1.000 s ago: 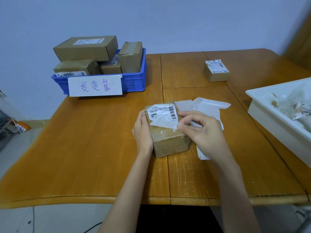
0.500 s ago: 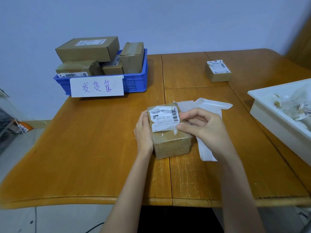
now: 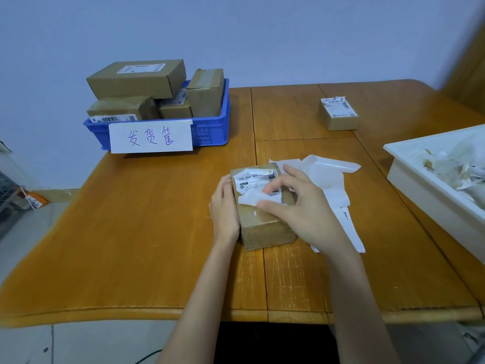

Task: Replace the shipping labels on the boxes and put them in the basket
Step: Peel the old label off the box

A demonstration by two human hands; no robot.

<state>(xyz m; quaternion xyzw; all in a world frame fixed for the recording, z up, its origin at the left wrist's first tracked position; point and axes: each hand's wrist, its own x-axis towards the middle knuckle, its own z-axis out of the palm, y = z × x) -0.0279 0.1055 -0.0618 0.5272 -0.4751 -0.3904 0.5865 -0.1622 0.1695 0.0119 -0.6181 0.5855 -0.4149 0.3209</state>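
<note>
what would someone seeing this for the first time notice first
Most likely the two bare hands at the table's centre: the left hand steadies a brown cardboard box while the right hand pinches its torn white shipping label. Next, the blue plastic basket at the far left, piled with cardboard boxes behind a handwritten paper sign. A white tray of paper scraps sits at the right edge.

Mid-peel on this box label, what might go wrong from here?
The old label is already ragged, so it may tear further and leave scraps on the box. The left hand only braces one side; the right hand's pull could slide the box onto the backing sheets.
</note>
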